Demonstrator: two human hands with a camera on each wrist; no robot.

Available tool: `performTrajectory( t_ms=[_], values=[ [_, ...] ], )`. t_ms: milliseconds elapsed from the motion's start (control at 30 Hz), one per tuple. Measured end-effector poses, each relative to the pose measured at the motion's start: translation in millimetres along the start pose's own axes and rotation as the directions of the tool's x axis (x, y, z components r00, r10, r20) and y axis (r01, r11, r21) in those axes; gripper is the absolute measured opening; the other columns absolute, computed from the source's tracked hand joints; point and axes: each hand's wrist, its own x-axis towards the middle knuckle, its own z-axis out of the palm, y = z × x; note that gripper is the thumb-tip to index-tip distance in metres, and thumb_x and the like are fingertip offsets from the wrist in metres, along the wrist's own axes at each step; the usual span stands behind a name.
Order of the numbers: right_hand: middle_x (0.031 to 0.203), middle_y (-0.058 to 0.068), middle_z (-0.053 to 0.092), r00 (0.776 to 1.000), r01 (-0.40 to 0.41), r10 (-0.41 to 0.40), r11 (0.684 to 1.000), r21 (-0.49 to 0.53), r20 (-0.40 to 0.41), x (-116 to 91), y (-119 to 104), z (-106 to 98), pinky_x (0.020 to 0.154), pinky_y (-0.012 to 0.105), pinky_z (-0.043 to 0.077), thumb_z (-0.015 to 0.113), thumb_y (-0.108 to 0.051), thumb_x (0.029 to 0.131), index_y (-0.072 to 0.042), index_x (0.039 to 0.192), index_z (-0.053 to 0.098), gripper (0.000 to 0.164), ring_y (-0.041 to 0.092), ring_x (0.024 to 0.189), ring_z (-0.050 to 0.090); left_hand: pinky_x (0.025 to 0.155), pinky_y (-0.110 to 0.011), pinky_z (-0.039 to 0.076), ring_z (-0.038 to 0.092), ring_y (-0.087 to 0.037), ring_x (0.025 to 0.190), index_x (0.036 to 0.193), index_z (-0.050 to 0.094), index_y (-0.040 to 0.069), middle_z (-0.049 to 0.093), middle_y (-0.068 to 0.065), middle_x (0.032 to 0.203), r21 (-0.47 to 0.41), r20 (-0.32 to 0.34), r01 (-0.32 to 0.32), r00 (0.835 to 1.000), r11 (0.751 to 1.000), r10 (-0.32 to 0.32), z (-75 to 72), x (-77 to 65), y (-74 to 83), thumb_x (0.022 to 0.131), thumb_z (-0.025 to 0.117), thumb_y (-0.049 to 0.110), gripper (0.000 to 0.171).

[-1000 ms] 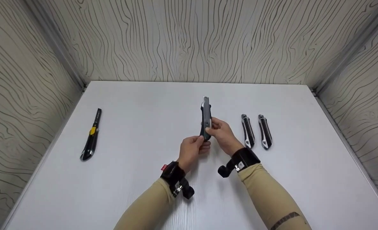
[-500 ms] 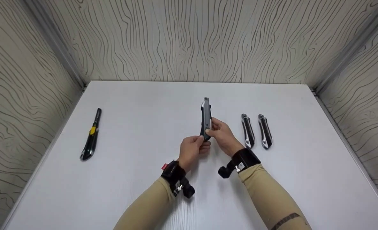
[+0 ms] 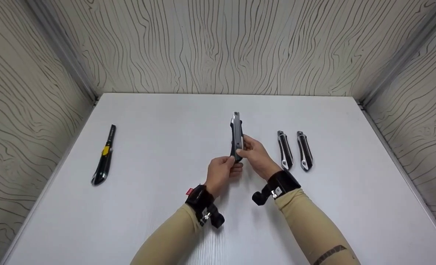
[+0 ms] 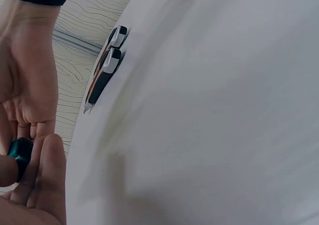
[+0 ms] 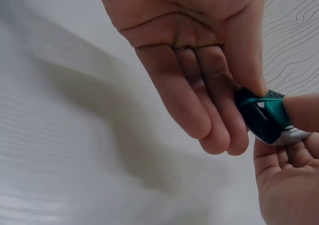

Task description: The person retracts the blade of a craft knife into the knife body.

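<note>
A grey and black utility knife (image 3: 236, 130) is held above the middle of the white table, its narrow end pointing away from me. My left hand (image 3: 220, 173) pinches its lower end between thumb and fingers. My right hand (image 3: 256, 156) grips the lower part from the right, thumb on the near face. In the right wrist view, the knife's dark green end (image 5: 264, 115) sits between the right hand (image 5: 194, 70) and the left hand (image 5: 294, 185). The left wrist view catches only the knife's green butt (image 4: 21, 150) among the fingers; the rest is hidden.
Two black and silver utility knives (image 3: 285, 150) (image 3: 305, 151) lie side by side right of my hands. A black utility knife with a yellow slider (image 3: 105, 151) lies at the far left. Wood-patterned panels (image 3: 218, 48) wall the white table (image 3: 166, 129) at the back and sides.
</note>
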Motion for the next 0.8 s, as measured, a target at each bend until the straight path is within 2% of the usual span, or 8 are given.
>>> performTrajectory(
  t_ms=[233,400,600,800],
  values=[
    [0.143,0.022,0.050,1.000,0.002,-0.002,0.995,-0.097,0.000,-2,-2,-6,0.118,0.046,0.028,0.055,0.001,0.093,-0.004,0.150,0.034,0.061,0.031,0.133,0.047,0.082,-0.035,0.059,0.072,-0.026,0.090,0.112,0.063,-0.013,0.070,-0.027,0.104,0.041,0.029,0.012,0.999,0.999,-0.013,-2.1,-0.1,3.3,0.101,0.047,0.013,0.033],
    [0.132,0.019,0.058,1.000,-0.003,-0.002,0.986,-0.169,-0.031,-4,-3,-8,0.110,0.043,0.035,0.059,-0.003,0.093,-0.007,0.146,0.042,0.056,0.028,0.122,0.053,0.084,-0.039,0.059,0.070,-0.023,0.089,0.111,0.063,-0.010,0.070,-0.026,0.106,0.088,0.038,0.007,0.999,0.996,-0.010,-1.9,0.9,3.3,0.101,0.047,0.016,0.032],
    [0.126,0.017,0.062,0.997,-0.010,-0.005,0.981,-0.192,-0.075,-5,-4,-9,0.100,0.036,0.041,0.061,-0.002,0.092,-0.007,0.143,0.047,0.053,0.022,0.111,0.057,0.079,-0.040,0.060,0.072,-0.028,0.089,0.113,0.060,-0.006,0.071,-0.026,0.103,0.129,0.017,-0.001,1.000,0.992,-0.001,3.2,1.4,3.3,0.101,0.049,0.016,0.027],
    [0.135,0.020,0.058,0.993,-0.042,0.022,0.985,-0.169,-0.118,-8,-2,-17,0.107,0.040,0.041,0.061,-0.003,0.092,-0.003,0.145,0.042,0.056,0.027,0.120,0.057,0.078,-0.038,0.060,0.072,-0.025,0.086,0.111,0.064,-0.003,0.072,-0.023,0.099,0.191,0.012,-0.006,1.000,0.982,0.004,9.6,3.3,3.9,0.099,0.052,0.015,0.025]
  ],
)
